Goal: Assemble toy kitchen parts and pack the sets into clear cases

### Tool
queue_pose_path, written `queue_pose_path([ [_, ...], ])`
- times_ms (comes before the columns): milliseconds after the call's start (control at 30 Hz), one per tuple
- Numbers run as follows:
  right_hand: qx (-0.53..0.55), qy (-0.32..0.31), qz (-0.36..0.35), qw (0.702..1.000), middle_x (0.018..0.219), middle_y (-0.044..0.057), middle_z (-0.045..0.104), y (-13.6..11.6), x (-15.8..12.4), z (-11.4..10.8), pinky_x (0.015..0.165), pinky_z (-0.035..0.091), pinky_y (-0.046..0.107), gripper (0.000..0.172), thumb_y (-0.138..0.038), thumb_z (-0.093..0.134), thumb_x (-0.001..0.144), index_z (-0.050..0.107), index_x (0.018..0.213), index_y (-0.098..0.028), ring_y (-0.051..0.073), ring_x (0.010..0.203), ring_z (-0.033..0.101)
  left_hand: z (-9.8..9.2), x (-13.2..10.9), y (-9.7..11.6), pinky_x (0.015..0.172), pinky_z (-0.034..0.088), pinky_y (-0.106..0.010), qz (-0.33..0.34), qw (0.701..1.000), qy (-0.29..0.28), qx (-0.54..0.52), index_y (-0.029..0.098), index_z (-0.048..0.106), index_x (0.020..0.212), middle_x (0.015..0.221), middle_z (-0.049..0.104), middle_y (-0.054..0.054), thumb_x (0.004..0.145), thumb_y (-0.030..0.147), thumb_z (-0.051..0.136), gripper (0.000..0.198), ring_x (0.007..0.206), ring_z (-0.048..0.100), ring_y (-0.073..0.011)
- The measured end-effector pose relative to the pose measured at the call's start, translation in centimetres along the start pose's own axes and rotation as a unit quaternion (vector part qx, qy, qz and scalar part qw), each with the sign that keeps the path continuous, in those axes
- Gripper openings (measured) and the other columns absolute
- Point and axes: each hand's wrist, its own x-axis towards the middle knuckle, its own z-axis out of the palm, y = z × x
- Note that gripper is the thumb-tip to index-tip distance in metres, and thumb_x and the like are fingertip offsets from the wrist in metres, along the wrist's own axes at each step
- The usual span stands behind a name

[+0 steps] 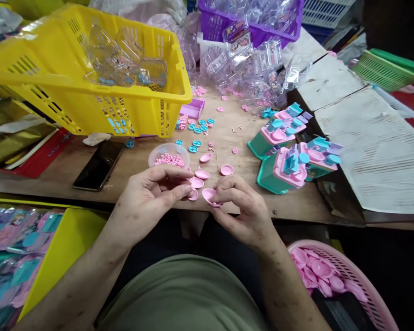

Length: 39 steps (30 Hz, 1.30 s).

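My right hand (243, 209) pinches a small pink toy basin (209, 196) between thumb and fingers, just over the table's front edge. My left hand (152, 197) is closed close beside it, thumb and fingertips drawn together; whatever they hold is hidden. Several loose pink basins lie just beyond the hands, among them an oval one (206, 157) and a rounder one (227, 169). Behind my left fingers stands a clear round tub (152, 154) filled with tiny pink hooked pieces (170, 159).
A yellow crate (124, 103) holds clear plastic packs, left of a purple crate (250, 32). Teal-and-pink toy units (279, 170) stand at right. Blue wheel-like pieces (197, 130) and a phone (98, 165) lie on the table. A pink basket (362, 276) of pink parts sits lower right.
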Motion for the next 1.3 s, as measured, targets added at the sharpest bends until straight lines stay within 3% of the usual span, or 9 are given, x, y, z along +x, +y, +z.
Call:
queue_pose_path([
  [167,0.019,-0.037,0.026,0.999,0.104,0.003,0.073,-0.3,-0.6,0.2,0.084,0.064,0.029,0.021,-0.007,0.076,0.099,0.074,0.110,-0.025,0.017,0.094,0.076,-0.1,-0.4,-0.2,0.087,0.070,-0.025,0.047,0.997,-0.049,0.038,0.022,0.088,0.108,0.106,0.086,-0.006,0.087,0.025,0.096,0.022,0.094,0.082,-0.0187],
  [300,0.061,-0.068,0.031,0.995,0.105,0.003,0.073,-0.5,-0.8,-0.1,0.085,0.065,0.029,0.012,-0.018,0.085,0.102,0.080,0.109,-0.026,0.017,0.097,0.076,-0.6,-0.7,-0.6,0.084,0.070,-0.023,0.014,0.993,-0.112,0.038,0.022,0.088,0.108,0.098,0.086,-0.006,0.089,0.025,0.095,0.021,0.091,0.084,-0.0193],
  [433,0.153,-0.102,0.022,0.983,0.102,0.003,0.077,-0.9,-0.6,-0.6,0.089,0.065,0.030,0.009,-0.027,0.083,0.106,0.078,0.113,-0.024,0.017,0.096,0.077,-0.8,-1.0,-0.3,0.077,0.070,-0.024,0.014,0.991,-0.132,0.023,0.022,0.089,0.102,0.092,0.086,-0.006,0.087,0.027,0.098,0.019,0.083,0.084,-0.0205],
  [533,0.254,-0.117,0.046,0.959,0.095,0.004,0.077,-1.2,-0.8,-0.5,0.092,0.064,0.034,0.010,-0.032,0.076,0.112,0.074,0.108,-0.022,0.019,0.094,0.075,-0.5,-1.0,0.1,0.074,0.069,-0.024,0.058,0.988,-0.140,0.013,0.022,0.089,0.092,0.087,0.084,-0.006,0.085,0.027,0.100,0.014,0.079,0.082,-0.0199],
  [633,0.378,-0.100,0.112,0.914,0.095,0.005,0.071,-1.3,-1.5,0.2,0.076,0.064,0.030,0.019,-0.038,0.076,0.111,0.073,0.102,-0.021,0.017,0.083,0.070,-0.2,-1.0,0.0,0.075,0.069,-0.025,0.118,0.981,-0.152,0.011,0.021,0.088,0.093,0.086,0.084,-0.006,0.088,0.024,0.097,0.011,0.078,0.081,-0.0193],
  [767,0.496,-0.079,0.152,0.851,0.097,0.004,0.065,-1.1,-2.4,1.3,0.061,0.056,0.024,0.016,-0.035,0.078,0.109,0.074,0.104,-0.020,0.014,0.073,0.064,0.1,-1.0,-0.4,0.080,0.068,-0.025,0.180,0.968,-0.175,0.018,0.021,0.088,0.103,0.092,0.084,-0.006,0.091,0.013,0.093,0.015,0.083,0.082,-0.0184],
  [1100,0.544,-0.083,0.164,0.819,0.100,0.003,0.065,-0.6,-2.4,1.6,0.065,0.056,0.025,0.012,-0.030,0.080,0.108,0.076,0.104,-0.019,0.012,0.072,0.066,0.5,-1.1,-0.7,0.084,0.067,-0.030,0.237,0.953,-0.180,0.058,0.022,0.086,0.105,0.095,0.085,-0.006,0.095,0.012,0.088,0.014,0.086,0.082,-0.0193],
  [1300,0.565,-0.081,0.182,0.801,0.095,0.003,0.065,-0.6,-2.4,2.0,0.061,0.057,0.025,0.017,-0.032,0.080,0.107,0.075,0.099,-0.019,0.012,0.067,0.065,0.5,-1.0,-0.6,0.084,0.068,-0.032,0.305,0.926,-0.210,0.072,0.022,0.084,0.111,0.094,0.086,-0.008,0.099,0.009,0.081,0.018,0.087,0.084,-0.0217],
])
